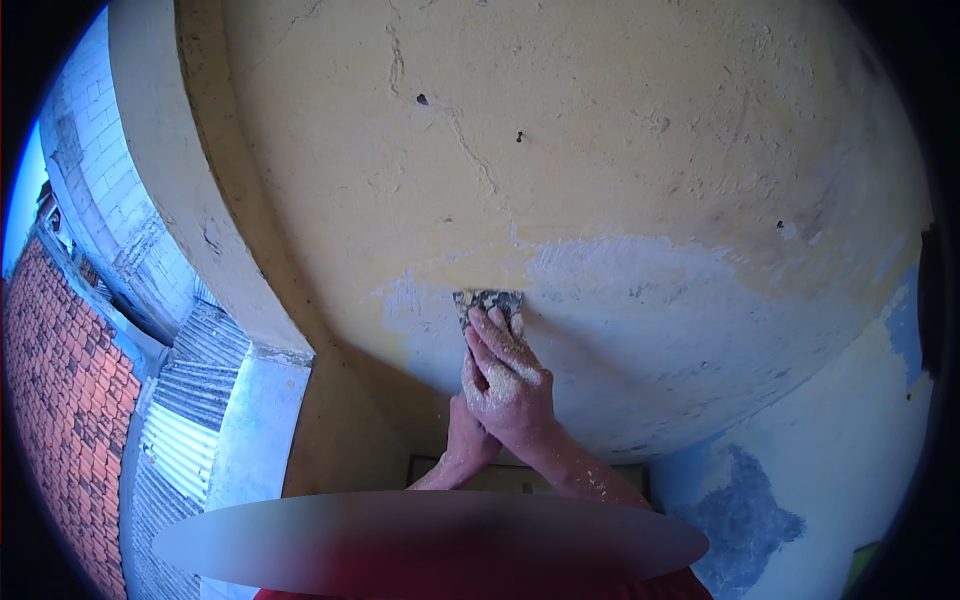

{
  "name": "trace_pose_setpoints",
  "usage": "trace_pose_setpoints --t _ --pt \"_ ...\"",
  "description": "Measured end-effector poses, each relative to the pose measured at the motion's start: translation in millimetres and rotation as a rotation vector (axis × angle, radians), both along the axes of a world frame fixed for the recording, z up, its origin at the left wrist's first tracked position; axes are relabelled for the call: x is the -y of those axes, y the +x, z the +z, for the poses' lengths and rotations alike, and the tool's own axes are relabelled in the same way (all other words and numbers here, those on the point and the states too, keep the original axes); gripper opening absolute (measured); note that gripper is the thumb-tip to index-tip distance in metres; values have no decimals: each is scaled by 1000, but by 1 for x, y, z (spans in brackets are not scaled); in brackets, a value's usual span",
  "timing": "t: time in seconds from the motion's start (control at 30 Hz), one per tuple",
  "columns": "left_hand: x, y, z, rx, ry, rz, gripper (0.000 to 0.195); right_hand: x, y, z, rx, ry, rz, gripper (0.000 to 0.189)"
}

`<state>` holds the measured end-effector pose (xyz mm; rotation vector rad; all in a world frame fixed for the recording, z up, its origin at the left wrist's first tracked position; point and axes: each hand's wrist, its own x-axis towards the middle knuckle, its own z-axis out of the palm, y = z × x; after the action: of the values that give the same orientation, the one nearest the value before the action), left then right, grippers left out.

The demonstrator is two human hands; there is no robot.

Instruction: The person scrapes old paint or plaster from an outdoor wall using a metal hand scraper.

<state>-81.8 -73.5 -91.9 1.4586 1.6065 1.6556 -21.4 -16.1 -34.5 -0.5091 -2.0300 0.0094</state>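
Both hands are raised to a wall of cracked yellow paint (337, 135), on a scraper with a flat, paint-spattered metal blade (489, 300). My right hand (510, 375), dusted with paint flakes, grips the scraper, its fingers lying along the blade. Below and left of it, my left hand (469, 431) presses close against the right one; most of its fingers are hidden, as is the handle. The blade's wide edge touches the wall at the border of the yellow paint and a pale, bared area (637, 322) that spreads to the right.
A window opening with a plastered edge (262, 285) lies left; tiled (67, 352) and corrugated roofs (199, 375) show outside. A nail (519, 136) sticks out of the wall above. An adjoining wall with a dark patch (742, 517) stands at lower right.
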Motion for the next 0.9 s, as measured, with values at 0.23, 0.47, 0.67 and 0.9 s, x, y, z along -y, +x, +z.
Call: trace_pose_setpoints --t 0.23,0.47,0.67,0.9 --pt "-10 -4 16 49 6 -35 36 -8 -2 24 -44 26 8 31" --pt "-10 -1 17 43 17 44 24 -11 0 21 -68 39 58 31" --pt "-7 5 5 30 35 113 21 -11 2 -4 -47 0 88 31" --pt "-7 -6 13 30 -104 -29 28 -12 -2 16 -78 49 54 27"
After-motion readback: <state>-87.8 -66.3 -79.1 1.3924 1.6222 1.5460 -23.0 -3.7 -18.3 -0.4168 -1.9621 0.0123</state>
